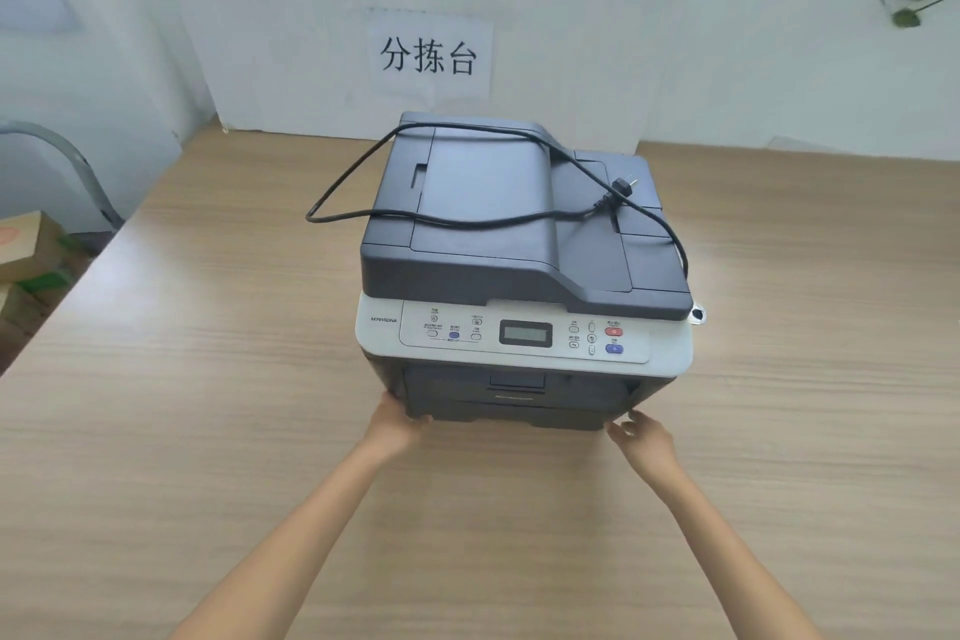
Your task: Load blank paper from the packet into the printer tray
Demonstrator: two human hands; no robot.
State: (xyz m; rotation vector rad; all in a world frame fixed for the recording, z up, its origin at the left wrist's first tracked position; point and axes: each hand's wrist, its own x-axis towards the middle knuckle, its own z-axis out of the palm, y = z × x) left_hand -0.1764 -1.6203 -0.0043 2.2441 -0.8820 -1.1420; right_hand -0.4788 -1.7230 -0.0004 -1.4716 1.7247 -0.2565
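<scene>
Printer on wooden table. We see the left hand gripping its lower front-left corner; the right hand, fingers loosely spread, touches the front-right corner. Power cord lies atop.

A pale wall with a taped paper sign rises behind the wooden table.

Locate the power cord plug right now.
In the head view, the plug lies on the printer's dark top cover, toward its right rear, with the cord looped across the lid.
</scene>
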